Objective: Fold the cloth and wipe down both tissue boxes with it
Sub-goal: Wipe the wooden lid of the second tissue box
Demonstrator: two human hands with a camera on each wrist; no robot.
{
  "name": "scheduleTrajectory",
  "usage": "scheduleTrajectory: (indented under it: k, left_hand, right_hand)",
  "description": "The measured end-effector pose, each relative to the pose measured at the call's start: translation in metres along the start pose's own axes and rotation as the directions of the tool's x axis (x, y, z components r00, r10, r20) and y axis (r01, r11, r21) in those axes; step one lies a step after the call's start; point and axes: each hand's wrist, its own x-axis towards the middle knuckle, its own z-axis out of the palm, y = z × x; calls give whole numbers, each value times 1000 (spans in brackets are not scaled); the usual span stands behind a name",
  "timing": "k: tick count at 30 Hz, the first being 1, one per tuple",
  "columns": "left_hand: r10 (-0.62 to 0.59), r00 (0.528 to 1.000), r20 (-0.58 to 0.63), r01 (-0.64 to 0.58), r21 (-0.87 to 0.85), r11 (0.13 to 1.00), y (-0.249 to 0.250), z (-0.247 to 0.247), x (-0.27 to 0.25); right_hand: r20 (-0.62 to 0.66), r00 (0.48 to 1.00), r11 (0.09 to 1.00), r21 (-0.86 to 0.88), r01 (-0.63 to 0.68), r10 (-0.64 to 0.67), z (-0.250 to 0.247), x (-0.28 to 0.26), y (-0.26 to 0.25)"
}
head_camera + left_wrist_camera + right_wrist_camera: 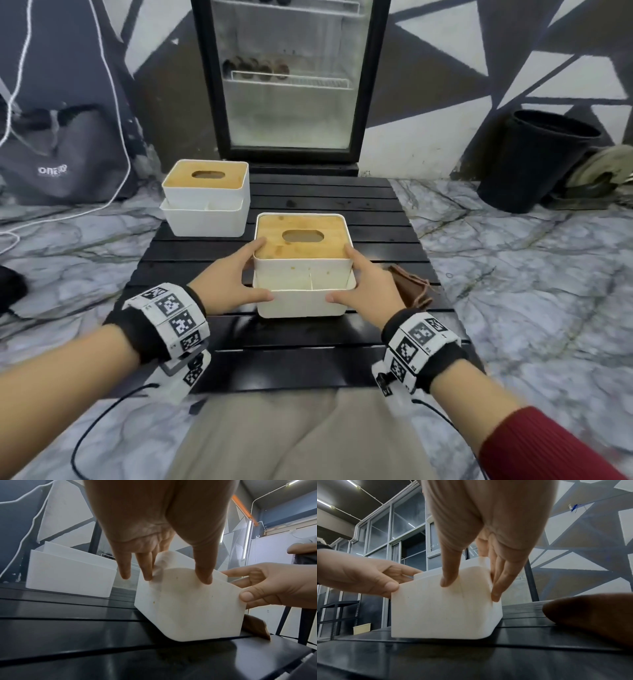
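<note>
The near tissue box (pixel 303 274), white with a wooden lid, stands mid-table; it also shows in the left wrist view (pixel 185 608) and the right wrist view (pixel 440 612). My left hand (pixel 255 270) (pixel 175 578) grips its left front corner, thumb on the front wall. Gripping the right front corner is my right hand (pixel 349 274) (pixel 471 589). A second, matching tissue box (pixel 205 198) (pixel 68 574) sits at the table's far left corner. The brown cloth (pixel 412 287) (pixel 255 627) (pixel 590 615) lies crumpled just right of the near box, held by neither hand.
The black slatted table (pixel 308 342) is low, with my knees at its near edge. A glass-door fridge (pixel 291 78) stands behind it. On the marble floor are a black bin (pixel 534 161) at the right, and a grey bag (pixel 61 157) and white cable (pixel 116 102) at the left.
</note>
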Motion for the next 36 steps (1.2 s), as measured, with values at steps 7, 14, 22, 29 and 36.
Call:
scheduleTrajectory:
  k: [7,14,22,29,36]
  left_hand:
    - [-2,1000,-9,2,19,1000,-10,3,-17]
    - [15,1000,-8,-15,18,1000,-12,7,-18]
    - [43,995,-92,-62,-224,973,3,8,2]
    - [-180,973,-147,141,-243,960,14,13,43]
    - [-298,929,-220,261,-183,948,21,16,61]
  right_hand:
    - [2,1000,1000,13,8,-8,11,-17,-1]
    - [49,998,999,-21,39,-38,10,-17,1]
    - [-85,994,996,-56,64,-69,-27,-3,20]
    - [-16,973,899,-380,-217,229,-57,30,64]
    - [73,956,814,-545,-201,285,-56,39,74]
